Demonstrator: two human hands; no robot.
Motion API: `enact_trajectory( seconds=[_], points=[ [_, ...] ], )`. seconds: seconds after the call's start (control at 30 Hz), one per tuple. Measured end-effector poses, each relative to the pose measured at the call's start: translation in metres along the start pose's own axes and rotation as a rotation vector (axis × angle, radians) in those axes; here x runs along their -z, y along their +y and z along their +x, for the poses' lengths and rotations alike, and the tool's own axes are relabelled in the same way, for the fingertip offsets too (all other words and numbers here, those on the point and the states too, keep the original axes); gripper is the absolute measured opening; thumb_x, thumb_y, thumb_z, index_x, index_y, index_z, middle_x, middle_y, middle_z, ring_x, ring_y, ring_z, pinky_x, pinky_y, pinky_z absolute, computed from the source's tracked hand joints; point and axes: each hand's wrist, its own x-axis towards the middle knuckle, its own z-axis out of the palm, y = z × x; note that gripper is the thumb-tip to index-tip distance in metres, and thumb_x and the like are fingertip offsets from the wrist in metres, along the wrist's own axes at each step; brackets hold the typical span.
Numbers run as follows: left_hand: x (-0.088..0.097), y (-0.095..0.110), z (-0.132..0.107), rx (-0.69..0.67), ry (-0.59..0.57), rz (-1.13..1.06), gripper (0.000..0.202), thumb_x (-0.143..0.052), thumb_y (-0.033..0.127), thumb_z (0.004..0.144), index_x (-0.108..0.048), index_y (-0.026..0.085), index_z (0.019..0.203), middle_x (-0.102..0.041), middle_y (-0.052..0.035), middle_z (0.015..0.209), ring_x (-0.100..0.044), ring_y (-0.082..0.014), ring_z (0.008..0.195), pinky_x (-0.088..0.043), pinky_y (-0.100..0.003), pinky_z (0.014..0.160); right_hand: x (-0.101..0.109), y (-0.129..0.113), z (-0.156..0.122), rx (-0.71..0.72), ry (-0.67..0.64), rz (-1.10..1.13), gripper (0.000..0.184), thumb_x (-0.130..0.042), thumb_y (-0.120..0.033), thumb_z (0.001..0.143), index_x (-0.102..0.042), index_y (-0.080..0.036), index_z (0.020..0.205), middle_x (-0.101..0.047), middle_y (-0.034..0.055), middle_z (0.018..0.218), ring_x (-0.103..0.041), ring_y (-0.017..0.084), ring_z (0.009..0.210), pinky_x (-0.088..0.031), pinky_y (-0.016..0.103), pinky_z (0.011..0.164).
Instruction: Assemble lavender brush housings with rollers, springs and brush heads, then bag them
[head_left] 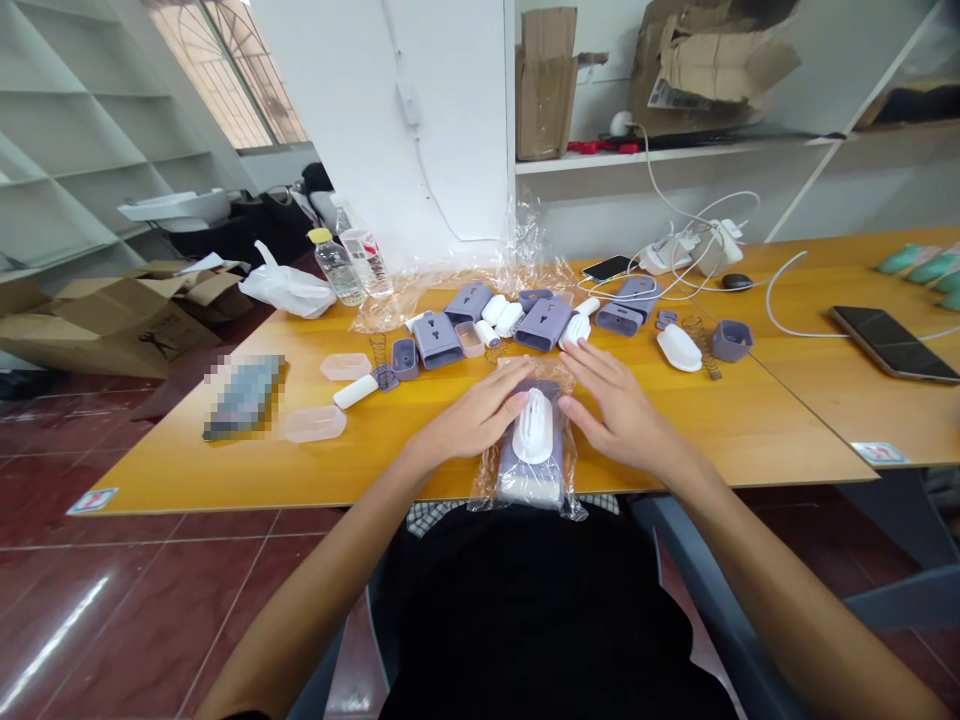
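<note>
A lilac and white plastic item in a clear plastic bag (532,445) lies at the near edge of the wooden table (225,470), partly over the edge. My left hand (472,415) rests flat on the bag's left side, fingers stretched toward its top. My right hand (619,405) lies flat on the right side, fingers extended and touching the bag. Both hands are open and press on the bag without gripping it.
Behind the bag lie several lilac housings (439,338), white caps (679,347), springs (379,350), clear lids (313,424) and crumpled plastic film (420,290). Two water bottles (352,265) stand back left. Phones (892,342), a mouse (736,282) and cables lie right. Cardboard boxes (127,315) sit left.
</note>
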Motion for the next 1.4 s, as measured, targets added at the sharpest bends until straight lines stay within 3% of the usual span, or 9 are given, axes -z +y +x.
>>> enact_trajectory(
  seconds=[0.17,0.33,0.5,0.7,0.87,1.03,1.13,1.23,1.4],
  points=[
    [0.001,0.000,-0.013,0.203,-0.228,0.162,0.071,-0.021,0.059,0.115,-0.020,0.021,0.175,-0.014,-0.0049,0.183,-0.014,-0.0236,0.170,-0.014,-0.044,0.140,-0.007,-0.014,-0.016,-0.087,-0.347,-0.027,0.083,-0.028,-0.066,0.111,-0.013,-0.017,0.177,-0.021,0.0148,0.181,-0.019,0.033,0.169,-0.020,0.065,0.135],
    [-0.005,-0.005,-0.016,0.223,-0.270,0.286,0.071,-0.014,0.063,0.114,-0.007,0.030,0.177,-0.005,-0.0004,0.183,-0.002,-0.0264,0.171,-0.010,-0.055,0.140,-0.014,-0.014,-0.019,-0.109,-0.359,-0.058,0.083,-0.023,-0.067,0.111,0.000,-0.021,0.177,-0.016,0.0131,0.181,-0.015,0.032,0.169,-0.019,0.066,0.135],
    [-0.005,-0.009,-0.018,0.177,-0.270,0.319,0.070,-0.015,0.061,0.115,-0.003,0.030,0.177,-0.011,-0.0025,0.183,-0.011,-0.0258,0.170,-0.010,-0.053,0.140,-0.015,-0.018,-0.022,-0.138,-0.358,-0.099,0.084,-0.022,-0.068,0.111,0.007,-0.023,0.176,-0.018,0.0133,0.181,-0.018,0.036,0.168,-0.018,0.073,0.133],
    [-0.002,-0.011,-0.023,0.160,-0.269,0.362,0.073,-0.018,0.061,0.115,0.000,0.026,0.177,-0.014,-0.0073,0.182,-0.017,-0.0289,0.169,-0.013,-0.058,0.138,-0.011,-0.017,-0.024,-0.153,-0.395,-0.140,0.083,-0.022,-0.068,0.111,0.011,-0.026,0.175,-0.019,0.0123,0.180,-0.023,0.041,0.166,-0.019,0.081,0.128],
    [-0.002,-0.019,-0.026,0.154,-0.247,0.300,0.071,-0.021,0.061,0.115,-0.006,0.029,0.177,-0.018,-0.0041,0.182,-0.019,-0.0276,0.169,-0.010,-0.059,0.139,-0.005,-0.009,-0.028,-0.137,-0.420,-0.099,0.082,-0.024,-0.069,0.110,0.007,-0.029,0.175,-0.019,0.0107,0.180,-0.023,0.041,0.166,-0.016,0.083,0.128],
    [0.010,-0.020,-0.024,0.147,0.027,0.129,0.066,-0.020,0.059,0.115,-0.031,0.029,0.173,-0.033,-0.0048,0.178,-0.027,-0.0271,0.167,-0.024,-0.056,0.138,0.010,0.000,-0.027,-0.155,-0.354,0.008,0.070,-0.019,-0.062,0.113,-0.006,-0.034,0.176,-0.022,0.0065,0.180,-0.020,0.035,0.167,-0.018,0.077,0.130],
    [0.015,-0.011,-0.018,0.086,0.122,0.084,0.064,-0.021,0.058,0.116,-0.039,0.028,0.170,-0.038,-0.0052,0.176,-0.031,-0.0278,0.166,-0.024,-0.058,0.138,0.016,-0.004,-0.019,-0.132,-0.279,-0.016,0.070,-0.022,-0.062,0.113,-0.007,-0.035,0.176,-0.021,0.0061,0.181,-0.016,0.035,0.168,-0.010,0.077,0.131],
    [0.009,0.001,-0.011,0.039,0.040,0.082,0.066,-0.023,0.060,0.115,-0.039,0.026,0.170,-0.032,-0.0054,0.178,-0.026,-0.0276,0.167,-0.020,-0.056,0.139,0.011,-0.013,-0.010,-0.063,-0.287,-0.010,0.073,-0.027,-0.064,0.112,-0.005,-0.035,0.176,-0.018,0.0054,0.182,-0.014,0.035,0.169,-0.008,0.073,0.133],
    [-0.011,0.005,-0.009,0.083,-0.148,0.109,0.074,-0.022,0.063,0.114,-0.022,0.021,0.175,-0.014,-0.0062,0.182,-0.013,-0.0248,0.170,-0.014,-0.049,0.141,-0.010,-0.020,-0.008,-0.055,-0.370,0.044,0.082,-0.026,-0.069,0.111,0.005,-0.030,0.176,-0.009,0.0072,0.183,-0.010,0.032,0.169,-0.017,0.066,0.135]
  ],
)
